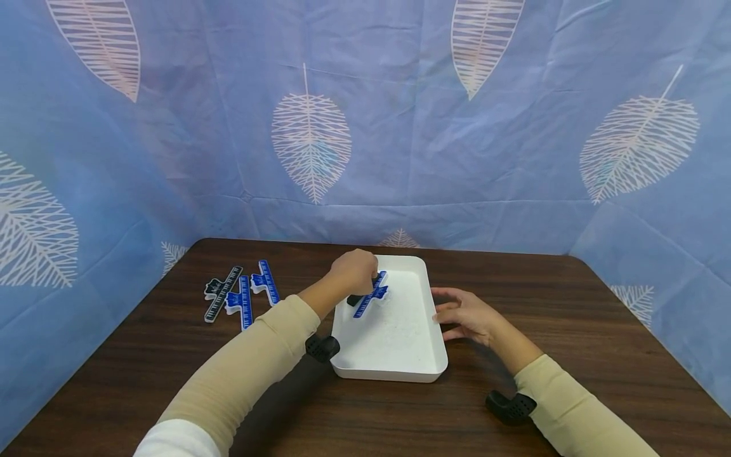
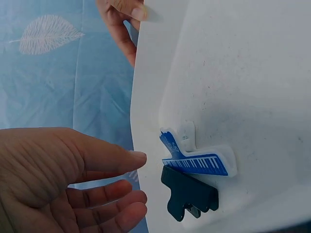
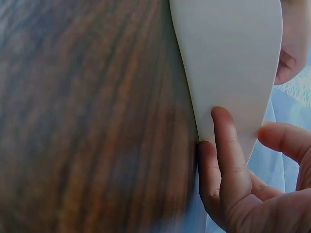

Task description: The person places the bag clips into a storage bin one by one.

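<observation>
My left hand (image 1: 355, 270) is over the far left part of a white tray (image 1: 394, 355). In the left wrist view its thumb and fingers are apart, with nothing between them. Near it in the tray lie a blue ruler clip (image 2: 197, 162) with a white scale and a black clip (image 2: 189, 191), close together. My right hand (image 1: 465, 315) is at the tray's right side. In the right wrist view its extended fingers touch the outer wall and the thumb rests at the rim.
Left of the tray, a black ruler clip (image 1: 224, 293) and two blue ruler clips, one nearer (image 1: 245, 301) and one farther (image 1: 268, 282), lie on the dark wooden table (image 1: 514, 374). Blue cloth (image 1: 382, 146) with white leaf prints hangs around the table.
</observation>
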Demonstrator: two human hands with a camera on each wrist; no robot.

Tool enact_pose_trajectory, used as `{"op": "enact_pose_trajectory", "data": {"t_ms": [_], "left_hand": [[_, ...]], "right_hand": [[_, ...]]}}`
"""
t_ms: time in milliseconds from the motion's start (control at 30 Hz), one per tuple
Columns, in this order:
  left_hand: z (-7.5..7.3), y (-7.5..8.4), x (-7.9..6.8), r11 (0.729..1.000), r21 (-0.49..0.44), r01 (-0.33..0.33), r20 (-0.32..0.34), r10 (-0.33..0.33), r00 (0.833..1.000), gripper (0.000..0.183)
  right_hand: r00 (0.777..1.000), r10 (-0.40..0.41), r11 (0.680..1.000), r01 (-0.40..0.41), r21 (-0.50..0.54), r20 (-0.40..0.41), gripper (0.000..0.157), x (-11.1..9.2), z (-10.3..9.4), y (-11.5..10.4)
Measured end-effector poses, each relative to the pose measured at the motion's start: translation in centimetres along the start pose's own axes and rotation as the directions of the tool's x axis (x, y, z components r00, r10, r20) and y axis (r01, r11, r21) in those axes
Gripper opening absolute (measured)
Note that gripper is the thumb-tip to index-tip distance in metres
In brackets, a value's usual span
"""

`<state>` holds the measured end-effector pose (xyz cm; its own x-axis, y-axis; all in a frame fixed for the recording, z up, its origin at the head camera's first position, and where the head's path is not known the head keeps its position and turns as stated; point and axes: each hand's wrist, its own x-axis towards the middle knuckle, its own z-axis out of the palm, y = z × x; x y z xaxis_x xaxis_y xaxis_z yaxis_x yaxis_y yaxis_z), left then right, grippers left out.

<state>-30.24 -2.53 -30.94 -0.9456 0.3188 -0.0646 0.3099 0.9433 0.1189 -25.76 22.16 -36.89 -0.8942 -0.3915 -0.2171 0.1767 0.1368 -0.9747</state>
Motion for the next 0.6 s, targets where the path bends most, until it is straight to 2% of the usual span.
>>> {"op": "enact_pose_trajectory", "data": {"t_ms": [267, 400, 600], "left_hand": [[0.1, -0.4, -1.5, 0.996, -0.008, -0.085, -0.126, 0.084, 0.988, 0.008], [-0.1, -0.4, -2.4, 0.995, 0.011, -0.103, -0.176, 0.103, 0.979, 0.014], [-0.6, -0.8, -3.6, 0.994, 0.028, -0.107, -0.213, 0.110, 0.971, 0.023]], "right_hand": [[1.000, 0.001, 1.000, -0.001, 0.004, -0.006, 0.079, 0.0, 0.0, 0.0], [1.000, -0.002, 1.000, 0.002, 0.003, -0.004, 0.079, -0.1, 0.0, 0.0], [1.000, -0.004, 1.000, 0.004, 0.001, -0.007, 0.079, -0.1, 0.1, 0.0]]}}
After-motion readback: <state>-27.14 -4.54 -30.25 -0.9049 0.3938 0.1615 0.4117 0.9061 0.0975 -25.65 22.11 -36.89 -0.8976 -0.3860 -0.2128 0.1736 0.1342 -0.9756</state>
